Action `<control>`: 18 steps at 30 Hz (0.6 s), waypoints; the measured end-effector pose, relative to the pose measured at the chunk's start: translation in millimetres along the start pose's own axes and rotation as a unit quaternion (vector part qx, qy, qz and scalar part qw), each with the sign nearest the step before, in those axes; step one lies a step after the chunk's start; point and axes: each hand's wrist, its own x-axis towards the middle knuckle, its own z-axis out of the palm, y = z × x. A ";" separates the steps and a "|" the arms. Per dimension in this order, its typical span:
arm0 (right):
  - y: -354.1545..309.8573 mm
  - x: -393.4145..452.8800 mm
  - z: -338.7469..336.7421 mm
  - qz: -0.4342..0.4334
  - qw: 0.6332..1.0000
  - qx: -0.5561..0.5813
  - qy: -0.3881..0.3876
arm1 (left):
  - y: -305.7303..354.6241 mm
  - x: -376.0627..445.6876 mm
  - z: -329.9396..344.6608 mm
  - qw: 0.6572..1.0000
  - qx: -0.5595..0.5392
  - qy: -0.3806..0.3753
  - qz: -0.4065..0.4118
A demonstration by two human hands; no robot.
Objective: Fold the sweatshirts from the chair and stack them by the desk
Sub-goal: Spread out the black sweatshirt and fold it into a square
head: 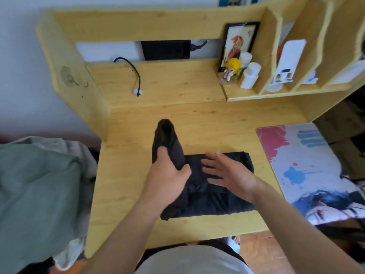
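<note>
A black sweatshirt (215, 202) lies partly folded on the wooden desk (138, 194), close to its front edge. One black sleeve (166, 135) sticks up and away from the body of the garment. My left hand (166, 177) grips that sleeve near its base and holds it lifted. My right hand (227, 173) hovers over or rests on the folded body with its fingers straight and spread. A heap of green and grey garments (35, 186) lies at the left, beside the desk.
A printed desk mat (308, 165) covers the desk's right end. A black cable (136, 76) curls on the raised back shelf. A figurine (231, 70), white bottles (249, 76) and a framed picture (239, 42) stand on the right shelf unit.
</note>
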 end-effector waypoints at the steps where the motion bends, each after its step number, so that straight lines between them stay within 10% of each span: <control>1: -8.6 -14.2 -13.9 -0.010 0.997 0.062 -0.038 | 20.9 -2.5 35.1 0.998 0.047 0.000 0.035; 8: 5.9 -3.4 -78.7 0.052 0.983 -0.003 0.179 | 31.6 -9.6 174.9 0.984 -0.004 -0.160 0.083; 13: 28.7 4.7 -91.5 0.068 0.971 -0.091 0.208 | -63.0 -48.4 149.0 0.992 0.105 0.070 0.029; 18: 11.7 -6.3 -82.5 -0.021 0.972 -0.119 0.200 | -113.2 -41.3 144.5 0.982 0.182 0.039 -0.045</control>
